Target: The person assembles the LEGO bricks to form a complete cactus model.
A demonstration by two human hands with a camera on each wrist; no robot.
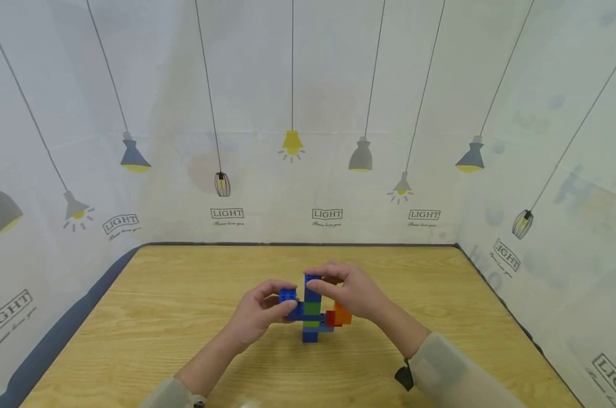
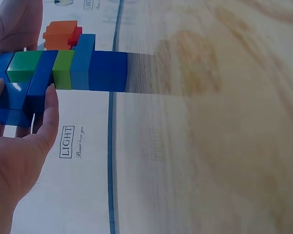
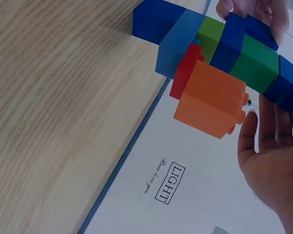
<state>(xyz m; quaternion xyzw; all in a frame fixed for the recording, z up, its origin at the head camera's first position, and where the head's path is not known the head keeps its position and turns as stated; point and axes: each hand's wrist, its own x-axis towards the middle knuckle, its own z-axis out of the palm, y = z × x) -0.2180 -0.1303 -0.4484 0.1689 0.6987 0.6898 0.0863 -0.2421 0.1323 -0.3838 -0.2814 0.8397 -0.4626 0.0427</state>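
An upright tower of toy building bricks stands on the wooden table, its dark blue base brick [image 2: 108, 71] at the bottom. Above come a light blue brick [image 2: 81, 68], a lime brick [image 2: 63, 70], a long blue brick and a green brick [image 1: 312, 308]. My left hand [image 1: 254, 311] pinches the blue brick [image 1: 287, 294] on the left side arm between thumb and fingers. With thumb and fingers, my right hand [image 1: 356, 292] grips the top blue brick [image 1: 313, 293]. On the right side arm sit a red brick [image 3: 185, 73] and an orange brick [image 3: 210, 100], below the right palm.
The wooden table [image 1: 185, 283] spreads around the tower on all sides. A pale curtain [image 1: 267, 187] printed with lamps hangs behind the table's dark far edge and along both sides. A dark object [image 1: 404, 377] hangs at the right sleeve's cuff.
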